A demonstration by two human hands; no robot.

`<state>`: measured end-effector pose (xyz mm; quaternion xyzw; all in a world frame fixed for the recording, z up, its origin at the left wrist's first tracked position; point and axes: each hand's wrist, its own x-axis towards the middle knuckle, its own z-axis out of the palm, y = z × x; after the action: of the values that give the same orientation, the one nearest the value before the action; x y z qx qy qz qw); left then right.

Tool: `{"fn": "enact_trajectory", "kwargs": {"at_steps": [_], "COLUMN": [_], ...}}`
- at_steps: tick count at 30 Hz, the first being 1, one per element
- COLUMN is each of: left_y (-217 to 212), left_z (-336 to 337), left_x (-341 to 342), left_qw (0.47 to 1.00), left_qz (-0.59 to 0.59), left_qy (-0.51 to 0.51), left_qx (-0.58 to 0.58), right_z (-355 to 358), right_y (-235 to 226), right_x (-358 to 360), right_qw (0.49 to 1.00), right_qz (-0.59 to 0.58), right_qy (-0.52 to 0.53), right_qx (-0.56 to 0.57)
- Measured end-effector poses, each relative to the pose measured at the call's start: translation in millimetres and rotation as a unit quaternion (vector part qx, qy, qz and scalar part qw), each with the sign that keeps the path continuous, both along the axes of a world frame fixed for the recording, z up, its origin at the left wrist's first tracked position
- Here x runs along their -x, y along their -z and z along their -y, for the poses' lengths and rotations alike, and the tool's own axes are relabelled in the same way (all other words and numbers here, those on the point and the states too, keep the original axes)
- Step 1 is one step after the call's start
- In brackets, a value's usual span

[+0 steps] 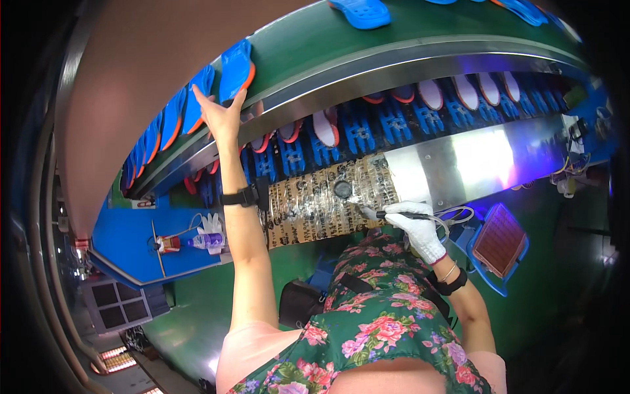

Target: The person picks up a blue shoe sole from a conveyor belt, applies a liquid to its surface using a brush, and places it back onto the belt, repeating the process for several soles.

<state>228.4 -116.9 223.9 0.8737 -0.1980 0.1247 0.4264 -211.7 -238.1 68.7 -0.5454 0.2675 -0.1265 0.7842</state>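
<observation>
Fingers and thumb spread apart, the bare left hand is nearer, below a blue, orange-edged shoe sole pointing lengthwise away across a green conveyor belt, while the white-gloved right hand clamps a slim black tool.

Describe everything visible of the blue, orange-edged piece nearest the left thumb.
The blue piece is sole-shaped and glossy, apparently moulded plastic or rubber, with an orange edge along its lower right. It lies lengthwise up the picture on the green surface, right of a row of similar pieces. The left hand spreads at its lower end; contact is unclear.
</observation>
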Motion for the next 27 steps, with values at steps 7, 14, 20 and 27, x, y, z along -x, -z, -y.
{"fn": "enact_trajectory", "kwargs": {"at_steps": [7,14,20,27], "left_y": [-7.5,14.2,4.4,33.3], "left_z": [148.9,233.9,128.3,17.2], "left_x": [68.7,32.3,91.1,198.6], "left_qw": [0.956,0.955,0.933,0.841], "left_qz": [0.180,0.114,-0.179,-0.326], "left_qy": [0.215,0.263,0.261,0.296], "left_qx": [-0.089,-0.082,0.173,0.316], "right_z": [13.0,17.3,23.3,37.3], "right_y": [-2.5,-21.7,-15.9,-46.0], "right_x": [13.6,11.2,37.4,54.0], "right_qw": [0.998,0.992,0.979,0.966], "right_qz": [0.010,0.055,0.066,0.106], "right_qy": [0.058,0.099,0.178,0.193], "right_qx": [-0.019,-0.057,-0.073,-0.133]}}
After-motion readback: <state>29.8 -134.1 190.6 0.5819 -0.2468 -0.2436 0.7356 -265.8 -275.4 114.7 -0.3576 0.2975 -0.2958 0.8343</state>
